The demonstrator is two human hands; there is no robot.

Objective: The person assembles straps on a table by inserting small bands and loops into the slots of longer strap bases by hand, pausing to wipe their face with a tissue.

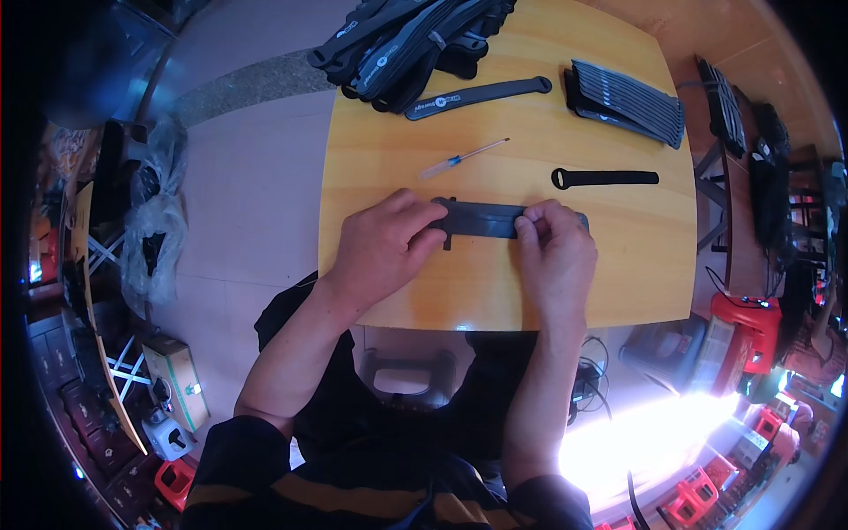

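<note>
A dark grey flat strip (pixel 484 220) lies level over the wooden table, held at both ends. My left hand (pixel 386 243) pinches its left end, where a small black piece crosses it. My right hand (pixel 558 252) grips it near the right end with thumb and fingers. Beyond the hands lies a screwdriver (pixel 464 159) with a clear and blue handle. A black strap (pixel 609 178) with a ring end rests to the right. Farther back is a single grey strap (pixel 481 95) with white lettering.
A big pile of dark straps (pixel 411 44) covers the table's back left. A neat stack of straps (pixel 625 102) sits at the back right. The wooden table (pixel 424 305) ends just before my body. Red stools (pixel 693 499) stand on the floor at lower right.
</note>
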